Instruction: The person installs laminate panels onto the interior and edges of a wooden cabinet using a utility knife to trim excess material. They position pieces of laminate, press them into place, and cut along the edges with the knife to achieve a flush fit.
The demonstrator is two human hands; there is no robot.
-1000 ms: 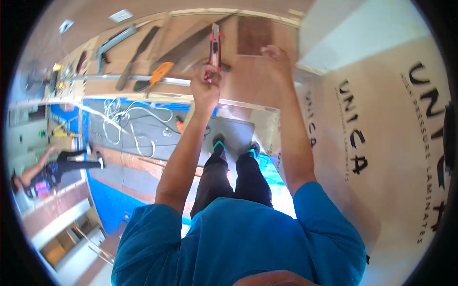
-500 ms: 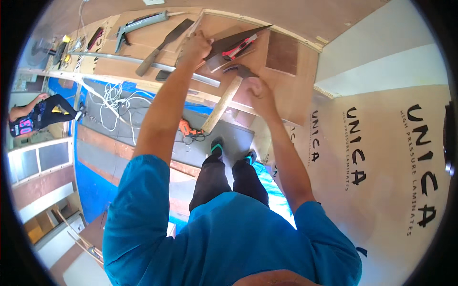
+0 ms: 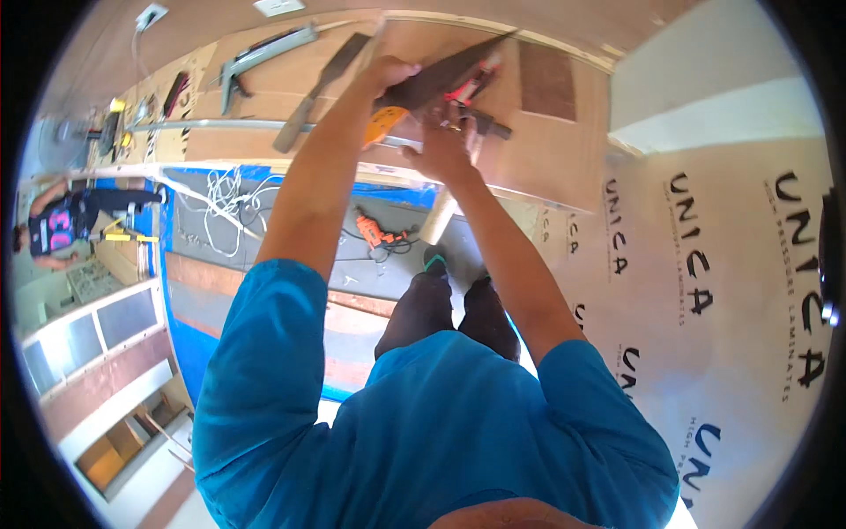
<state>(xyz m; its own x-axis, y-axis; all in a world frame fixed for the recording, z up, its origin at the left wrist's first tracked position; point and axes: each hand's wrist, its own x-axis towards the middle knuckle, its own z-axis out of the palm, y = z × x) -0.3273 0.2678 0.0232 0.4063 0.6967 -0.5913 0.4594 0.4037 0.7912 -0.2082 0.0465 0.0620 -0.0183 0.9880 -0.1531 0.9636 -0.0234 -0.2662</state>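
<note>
My left hand (image 3: 389,76) is closed at the back edge of a handsaw (image 3: 448,74), near its handle end. The saw's dark blade slants toward the far right, and its orange handle (image 3: 384,126) shows below my left wrist. Just right of that handle, my right hand (image 3: 443,145) reaches over the workbench with its thumb apart; its fingertips are blurred, so whether they grip anything is unclear. Close to those fingers lie a red utility knife (image 3: 474,85) and a hammer (image 3: 438,220), whose pale wooden handle passes beneath my right hand and sticks out past the bench edge.
A large chisel-like tool (image 3: 337,70) and a grey caulking gun (image 3: 269,55) lie on the bench's left half. A long metal bar (image 3: 220,124) runs near its front edge. A brown panel piece (image 3: 547,81) lies right. An orange power tool (image 3: 379,231), white cables (image 3: 225,198) and a person (image 3: 66,220) are below left.
The handsaw has shifted and its orange handle has come into sight. My right hand has moved left from beside the hammer head to near the saw. The view has tilted slightly.
</note>
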